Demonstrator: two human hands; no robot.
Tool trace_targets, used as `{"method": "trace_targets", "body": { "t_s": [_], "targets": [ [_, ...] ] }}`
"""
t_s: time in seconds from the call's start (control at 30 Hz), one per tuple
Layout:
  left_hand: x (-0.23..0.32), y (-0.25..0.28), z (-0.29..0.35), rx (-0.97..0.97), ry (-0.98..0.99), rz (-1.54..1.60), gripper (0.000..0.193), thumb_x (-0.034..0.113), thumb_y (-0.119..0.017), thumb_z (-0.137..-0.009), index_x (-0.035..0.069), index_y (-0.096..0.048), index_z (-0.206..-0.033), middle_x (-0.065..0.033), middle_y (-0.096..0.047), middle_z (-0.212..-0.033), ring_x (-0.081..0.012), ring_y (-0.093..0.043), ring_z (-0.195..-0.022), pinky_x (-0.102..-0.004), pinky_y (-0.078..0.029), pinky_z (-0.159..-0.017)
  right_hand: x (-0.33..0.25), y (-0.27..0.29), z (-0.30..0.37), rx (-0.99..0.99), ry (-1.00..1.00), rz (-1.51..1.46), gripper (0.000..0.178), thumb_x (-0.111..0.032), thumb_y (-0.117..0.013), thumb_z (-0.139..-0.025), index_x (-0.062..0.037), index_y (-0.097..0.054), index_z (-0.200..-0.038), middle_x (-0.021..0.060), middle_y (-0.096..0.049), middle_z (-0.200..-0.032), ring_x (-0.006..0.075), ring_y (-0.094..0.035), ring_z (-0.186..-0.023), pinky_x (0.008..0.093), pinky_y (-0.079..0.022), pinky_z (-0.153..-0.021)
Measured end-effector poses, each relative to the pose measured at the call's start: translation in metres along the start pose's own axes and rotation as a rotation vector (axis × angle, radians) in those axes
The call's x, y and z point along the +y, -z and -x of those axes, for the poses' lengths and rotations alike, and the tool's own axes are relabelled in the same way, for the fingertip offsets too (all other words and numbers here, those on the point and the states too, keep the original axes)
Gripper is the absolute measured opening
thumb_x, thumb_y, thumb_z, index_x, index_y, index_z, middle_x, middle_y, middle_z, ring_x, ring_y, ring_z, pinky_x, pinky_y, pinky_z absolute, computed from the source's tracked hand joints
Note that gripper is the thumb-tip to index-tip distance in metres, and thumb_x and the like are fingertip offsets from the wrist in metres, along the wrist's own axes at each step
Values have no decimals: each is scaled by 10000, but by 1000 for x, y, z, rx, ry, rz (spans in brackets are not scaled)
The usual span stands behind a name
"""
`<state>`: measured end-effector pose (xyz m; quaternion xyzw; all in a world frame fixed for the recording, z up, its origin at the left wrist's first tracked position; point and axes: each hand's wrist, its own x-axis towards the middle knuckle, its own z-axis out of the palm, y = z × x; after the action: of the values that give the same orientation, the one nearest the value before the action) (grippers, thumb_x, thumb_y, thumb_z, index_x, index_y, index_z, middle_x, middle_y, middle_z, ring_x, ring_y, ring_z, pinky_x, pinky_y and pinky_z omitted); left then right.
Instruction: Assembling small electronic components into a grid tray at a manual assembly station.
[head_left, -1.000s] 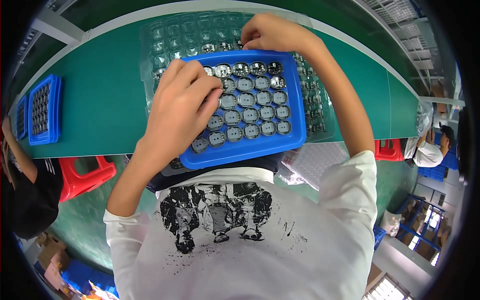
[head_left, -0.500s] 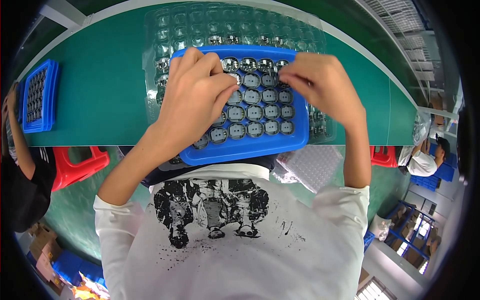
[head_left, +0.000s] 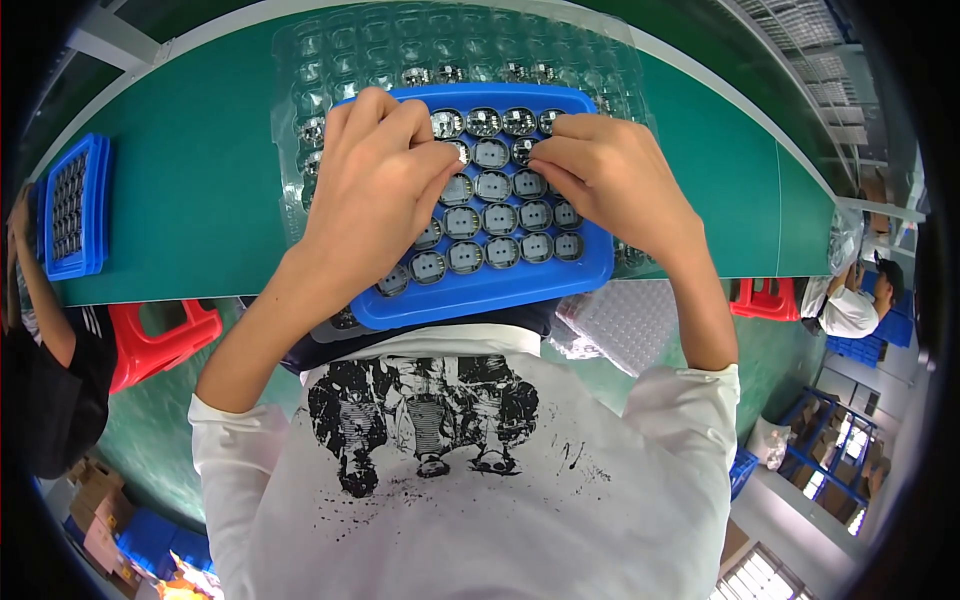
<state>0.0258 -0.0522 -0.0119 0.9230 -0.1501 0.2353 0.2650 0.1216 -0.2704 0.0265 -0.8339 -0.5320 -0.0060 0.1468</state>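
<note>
Pinching small silvery parts (head_left: 523,150), the left hand (head_left: 382,180) and right hand (head_left: 615,175) work before me over a blue tray (head_left: 490,299) overhanging the bench (head_left: 200,200).

Red stool (head_left: 140,358) at left, cardboard boxes (head_left: 97,505), blue rack (head_left: 826,450) at right

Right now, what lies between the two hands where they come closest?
In the head view, a rounded grey casing in the blue tray lies between the left hand and the right hand there.
</note>
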Motion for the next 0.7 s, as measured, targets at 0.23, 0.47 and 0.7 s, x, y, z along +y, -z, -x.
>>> {"method": "trace_targets", "body": {
  "t_s": [0.23, 0.47, 0.7],
  "targets": [
    [-1, 0, 3, -10, -4, -9, 58, 63, -755, -739, 43, -707, -764, -32, -536, -783, -238, -520, -852, -395, -413, -832, 2, -5, -2, -21, -1, -49, 84, -81, -688, -802, -6, -687, -840, 110, -596, -755, 317, -608, -725, 432, -483, -624],
    [-1, -3, 2, 24, -46, -25, 64, 48, -752, -711, 43, -699, -747, -28, -538, -776, -238, -527, -855, -395, -418, -830, 1, -5, -1, -17, -19, -32, 88, -85, -686, -811, -3, -679, -842, 107, -593, -759, 314, -608, -730, 430, -481, -626],
    [0, -3, 1, 25, -49, -29, 73, 51, -751, -702, 28, -700, -750, -35, -545, -773, -238, -532, -853, -394, -416, -833, 1, -5, -1, -18, -22, -39, 86, -81, -688, -813, -1, -677, -843, 109, -591, -759, 318, -607, -723, 432, -477, -618]
  ]
}}
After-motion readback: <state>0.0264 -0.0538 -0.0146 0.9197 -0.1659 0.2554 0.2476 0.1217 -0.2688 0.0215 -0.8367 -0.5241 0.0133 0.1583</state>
